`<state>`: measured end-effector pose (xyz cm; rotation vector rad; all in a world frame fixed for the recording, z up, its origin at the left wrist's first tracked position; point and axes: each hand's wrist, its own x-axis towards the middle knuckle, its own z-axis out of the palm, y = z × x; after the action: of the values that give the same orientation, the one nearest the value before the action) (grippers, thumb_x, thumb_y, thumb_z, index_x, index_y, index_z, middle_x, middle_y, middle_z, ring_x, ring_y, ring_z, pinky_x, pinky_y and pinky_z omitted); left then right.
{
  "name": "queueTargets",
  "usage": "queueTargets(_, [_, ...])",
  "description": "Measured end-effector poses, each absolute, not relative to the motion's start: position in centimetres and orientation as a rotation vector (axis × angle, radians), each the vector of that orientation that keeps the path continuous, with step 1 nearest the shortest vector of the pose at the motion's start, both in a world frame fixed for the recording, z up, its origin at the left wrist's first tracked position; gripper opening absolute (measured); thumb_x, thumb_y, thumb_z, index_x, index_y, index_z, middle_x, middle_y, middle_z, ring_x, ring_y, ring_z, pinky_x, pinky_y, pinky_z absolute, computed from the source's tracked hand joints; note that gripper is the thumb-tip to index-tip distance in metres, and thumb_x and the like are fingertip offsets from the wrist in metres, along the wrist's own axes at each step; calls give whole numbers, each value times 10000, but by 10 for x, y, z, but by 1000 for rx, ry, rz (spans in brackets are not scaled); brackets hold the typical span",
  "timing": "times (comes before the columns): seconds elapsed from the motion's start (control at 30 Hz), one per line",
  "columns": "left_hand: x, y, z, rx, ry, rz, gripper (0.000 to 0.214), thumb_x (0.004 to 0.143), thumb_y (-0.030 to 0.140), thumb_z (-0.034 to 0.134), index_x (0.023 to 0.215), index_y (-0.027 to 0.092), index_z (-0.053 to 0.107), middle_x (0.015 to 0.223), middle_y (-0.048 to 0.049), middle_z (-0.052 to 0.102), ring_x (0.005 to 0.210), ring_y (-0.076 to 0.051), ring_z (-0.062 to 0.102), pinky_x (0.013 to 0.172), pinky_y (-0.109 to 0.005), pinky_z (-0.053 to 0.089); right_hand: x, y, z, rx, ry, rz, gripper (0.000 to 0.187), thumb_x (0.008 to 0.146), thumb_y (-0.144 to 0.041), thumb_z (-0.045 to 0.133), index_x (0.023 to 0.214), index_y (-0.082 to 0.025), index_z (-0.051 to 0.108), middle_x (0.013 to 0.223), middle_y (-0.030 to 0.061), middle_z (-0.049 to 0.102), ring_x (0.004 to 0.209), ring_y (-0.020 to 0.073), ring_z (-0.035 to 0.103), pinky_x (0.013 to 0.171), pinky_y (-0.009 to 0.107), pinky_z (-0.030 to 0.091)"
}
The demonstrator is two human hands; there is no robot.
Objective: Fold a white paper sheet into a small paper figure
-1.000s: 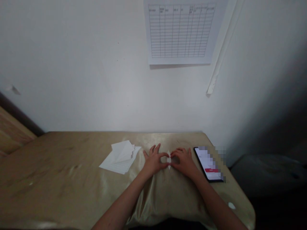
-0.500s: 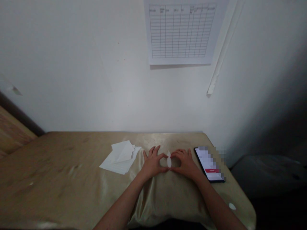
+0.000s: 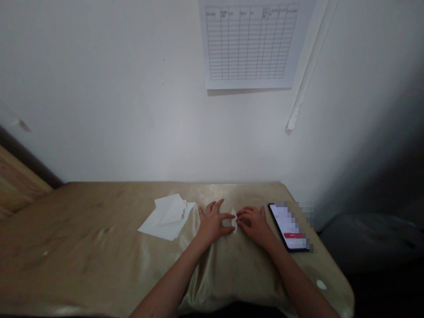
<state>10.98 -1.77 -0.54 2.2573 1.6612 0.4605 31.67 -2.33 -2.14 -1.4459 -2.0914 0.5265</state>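
A small, narrow piece of folded white paper (image 3: 233,217) stands between my two hands, pointed at its far end. My left hand (image 3: 212,224) touches its left side with thumb and forefinger, the other fingers spread toward the wall. From the opposite side, the fingertips of my right hand (image 3: 255,222) close on the right edge, thumb near the forefinger. Fingertips cover part of the paper, so its exact folds cannot be made out. Left of my left hand lie several loose white paper sheets (image 3: 165,221), overlapping, one with a ragged edge.
A phone (image 3: 288,229) with a lit screen lies right of my right hand. The table's shiny tan cover (image 3: 99,247) is wrinkled near my left forearm. A white spot (image 3: 321,284) shows near the right edge. A printed chart (image 3: 250,48) hangs on the wall behind.
My right thumb has moved up toward its forefinger, and my left fingertips have shifted slightly right. The folded paper looks narrower and more pointed at its near end. The sheets and phone stay put.
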Motion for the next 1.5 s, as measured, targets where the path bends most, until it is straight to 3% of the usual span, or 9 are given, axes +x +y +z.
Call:
queueTargets(0.17, [108,-15,-5,2260,1649,408,525,697,472,868,1192,543,708,1712,48,191,1536,-473,169,1121,-803,-110,317,-22,-23,-1443,-2066,540,172,919,-328,598,936,-307,768,1175,36,732,1273,285,541,1143,765,-12])
queueTargets(0.37, [107,-11,-6,2248,1670,368,585,683,535,850,1241,552,674,1720,71,152,1549,-473,143,1127,-789,-117,318,-21,-25,-1451,-2058,552,154,916,-335,614,921,-309,765,1173,22,734,1279,288,539,1143,767,-7])
queueTargets(0.6, [109,-8,-8,2271,1693,306,709,660,563,842,1325,572,597,1733,48,54,1558,-479,96,1109,-813,-103,317,-21,-23,-1472,-2049,583,162,922,-331,604,922,-312,765,1190,20,729,1291,283,525,1141,762,-25])
queueTargets(0.8, [106,2,-9,2284,1671,128,850,671,693,778,1446,576,448,1736,1,-26,1570,-458,46,1105,-820,-75,316,-22,-20,-1482,-2057,588,173,933,-333,590,939,-308,761,1195,19,724,1288,273,522,1146,753,-7])
queueTargets(1.03, [104,1,-11,2347,1646,153,844,709,705,744,1475,548,427,1736,-19,63,1570,-455,55,1114,-807,-93,315,-23,-22,-1483,-2068,532,188,954,-342,577,1012,-333,755,1203,15,721,1279,273,519,1152,745,15])
queueTargets(1.2, [102,-2,-12,2336,1668,207,876,700,715,749,1488,543,409,1727,-41,138,1569,-452,68,1093,-831,-86,315,-22,-28,-1492,-2107,465,208,965,-446,583,1006,-382,777,1225,3,709,1318,298,462,1162,721,89])
queueTargets(1.5, [102,-1,-13,2314,1703,175,902,689,729,745,1499,534,399,1729,-27,125,1560,-480,70,1082,-849,-78,311,-22,-26,-1653,-2130,269,257,1004,-469,522,1139,-462,741,1256,43,641,1297,306,467,1152,728,178])
